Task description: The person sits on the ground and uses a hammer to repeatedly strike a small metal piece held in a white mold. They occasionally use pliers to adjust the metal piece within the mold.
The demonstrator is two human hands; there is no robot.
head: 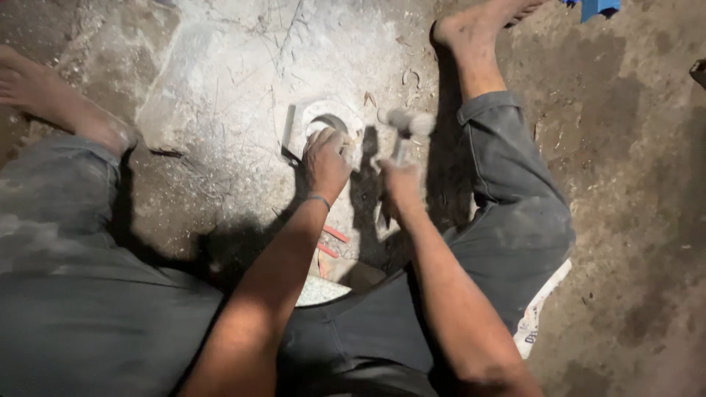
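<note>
Because the left hand (326,163) is pressed down with its fingers curled over the near edge of a pale carved stone piece (316,125), that piece is pinned flat to the dusty stone slab (228,73) beneath it; whether something thin is also pinched in those fingers cannot be told, since the knuckles hide it. Just to the right of this hand, the right hand (401,187) is wrapped tight round the handle of a small hammer (407,125), whose blurred pale head stands just beyond the fingers and close beside the carved piece, apart from it, it seems. A thin band circles the left wrist. Behind the two hands, toward the body, a couple of red sticks (331,241) lie on the ground in shadow, and a speckled pale object (320,292) shows between the knees. Further out, the person sits low with legs spread to either side of the slab, in dusty grey trousers (507,235), bare feet resting on the earth floor (632,184), which keeps both hands close over the piece. Beyond the right foot, at the top edge, a blue object (597,7) pokes in
</note>
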